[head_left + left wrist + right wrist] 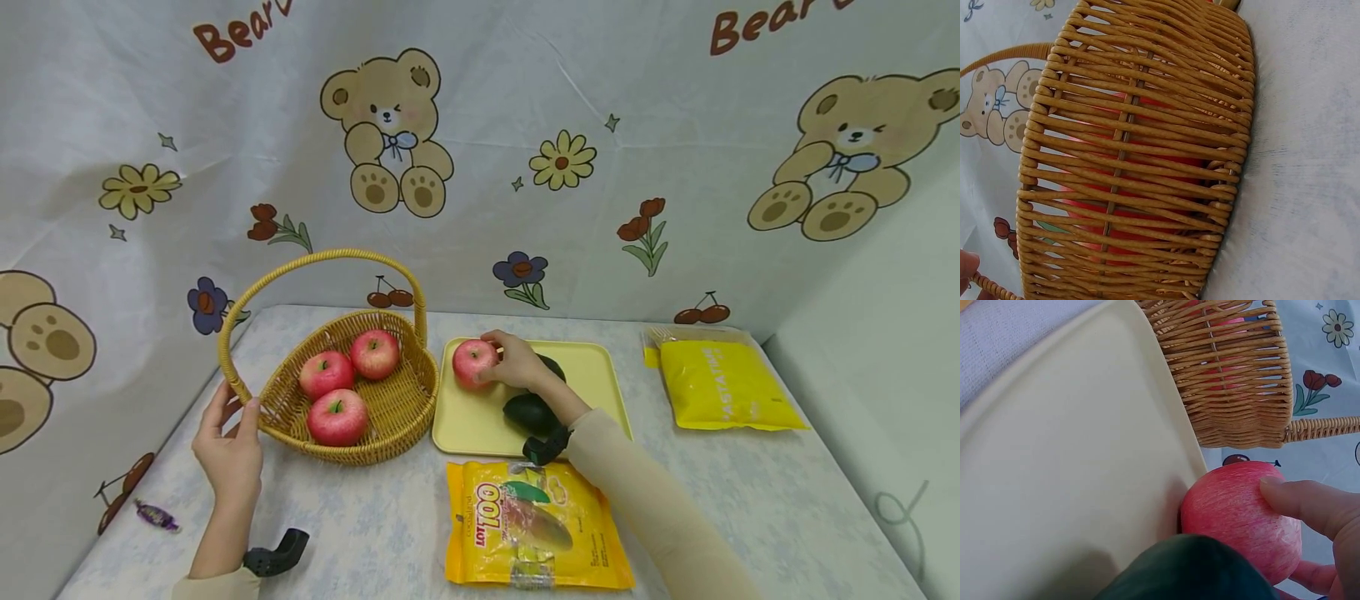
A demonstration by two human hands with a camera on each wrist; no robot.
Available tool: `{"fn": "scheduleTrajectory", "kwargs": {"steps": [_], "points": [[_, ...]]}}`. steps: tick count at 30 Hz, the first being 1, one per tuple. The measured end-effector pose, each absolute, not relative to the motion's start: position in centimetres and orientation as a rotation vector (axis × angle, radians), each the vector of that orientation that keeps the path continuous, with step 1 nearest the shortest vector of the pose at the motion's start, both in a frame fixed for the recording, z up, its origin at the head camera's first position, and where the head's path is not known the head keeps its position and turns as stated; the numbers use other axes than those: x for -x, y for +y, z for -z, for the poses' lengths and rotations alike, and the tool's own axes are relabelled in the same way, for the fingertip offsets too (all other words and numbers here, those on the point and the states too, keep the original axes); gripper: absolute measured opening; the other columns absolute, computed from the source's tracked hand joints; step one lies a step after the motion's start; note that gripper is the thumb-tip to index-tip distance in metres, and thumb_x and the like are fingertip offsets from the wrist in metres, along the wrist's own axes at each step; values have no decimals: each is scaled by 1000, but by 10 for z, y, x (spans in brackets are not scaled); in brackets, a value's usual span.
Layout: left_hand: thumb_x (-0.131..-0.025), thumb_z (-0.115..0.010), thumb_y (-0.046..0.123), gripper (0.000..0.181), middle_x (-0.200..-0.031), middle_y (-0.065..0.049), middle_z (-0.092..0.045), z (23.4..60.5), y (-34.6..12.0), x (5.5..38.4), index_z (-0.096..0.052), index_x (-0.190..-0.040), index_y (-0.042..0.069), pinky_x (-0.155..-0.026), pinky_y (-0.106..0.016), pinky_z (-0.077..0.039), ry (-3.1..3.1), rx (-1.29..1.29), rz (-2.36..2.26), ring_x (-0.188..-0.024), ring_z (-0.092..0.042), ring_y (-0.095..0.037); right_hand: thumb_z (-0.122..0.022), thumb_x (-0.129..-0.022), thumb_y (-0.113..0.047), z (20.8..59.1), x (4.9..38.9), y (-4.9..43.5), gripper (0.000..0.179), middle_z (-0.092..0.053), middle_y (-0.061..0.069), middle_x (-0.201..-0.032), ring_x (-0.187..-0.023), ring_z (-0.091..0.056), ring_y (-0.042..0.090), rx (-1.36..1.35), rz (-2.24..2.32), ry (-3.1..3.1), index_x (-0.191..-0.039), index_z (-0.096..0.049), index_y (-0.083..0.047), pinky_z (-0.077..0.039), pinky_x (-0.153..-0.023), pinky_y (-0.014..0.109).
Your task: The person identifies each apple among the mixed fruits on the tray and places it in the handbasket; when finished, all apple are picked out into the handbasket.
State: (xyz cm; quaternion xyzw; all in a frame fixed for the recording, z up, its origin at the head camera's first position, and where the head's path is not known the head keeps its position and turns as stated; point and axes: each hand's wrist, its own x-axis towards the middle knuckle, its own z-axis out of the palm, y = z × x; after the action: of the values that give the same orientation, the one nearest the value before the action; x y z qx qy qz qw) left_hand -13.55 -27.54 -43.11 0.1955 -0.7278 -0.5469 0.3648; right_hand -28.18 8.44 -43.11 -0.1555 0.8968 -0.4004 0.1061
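My right hand (pixel 517 363) grips a red apple (pixel 475 364) at the left side of a pale yellow tray (pixel 465 429). In the right wrist view the thumb presses on that apple (pixel 1241 519), with fingers round its far side. Dark green avocado-like fruits (pixel 529 414) lie on the tray under my right wrist, one partly hidden. My left hand (pixel 231 450) holds the wicker basket (pixel 375 446) near the left foot of its arched handle. Three red apples (pixel 338 417) sit inside the basket; in the left wrist view they show red through the weave (pixel 1141 169).
A yellow mango candy bag (pixel 536 529) lies in front of the tray. At the right is a yellow pasta packet (pixel 727 385). One purple wrapped candy (pixel 157 516) lies near the table's left edge. A bear-print cloth (pixel 480 125) hangs behind.
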Motion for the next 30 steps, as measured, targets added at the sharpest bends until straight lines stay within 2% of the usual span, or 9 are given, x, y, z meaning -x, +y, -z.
{"fn": "scheduleTrajectory", "kwargs": {"steps": [13, 21, 30], "points": [[-95, -62, 6, 45, -107, 26, -55, 432, -275, 136, -56, -139, 12, -77, -6, -45, -1858, -475, 1391, -102, -54, 7, -82, -75, -23, 418, 277, 88, 69, -57, 14, -131, -116, -59, 33, 489, 1309, 2666, -133, -49, -4, -53, -95, 42], [-95, -62, 7, 45, -108, 26, -55, 432, -276, 136, -56, -139, 12, -77, -5, -44, -1865, -476, 1385, -102, -54, 7, -82, -75, -21, 397, 269, 83, 82, -54, 17, -134, -112, -59, 34, 588, 1425, 2675, -145, -42, -7, -53, -90, 42], [-95, -62, 7, 45, -108, 25, -56, 432, -275, 136, -55, -139, 13, -77, -5, -44, -1860, -474, 1396, -102, -54, 7, -85, -74, -27, 379, 250, 61, 74, -54, 10, -130, -106, -58, 27, 685, 1501, 2654, -137, -50, -10, -57, -78, 31]]}}
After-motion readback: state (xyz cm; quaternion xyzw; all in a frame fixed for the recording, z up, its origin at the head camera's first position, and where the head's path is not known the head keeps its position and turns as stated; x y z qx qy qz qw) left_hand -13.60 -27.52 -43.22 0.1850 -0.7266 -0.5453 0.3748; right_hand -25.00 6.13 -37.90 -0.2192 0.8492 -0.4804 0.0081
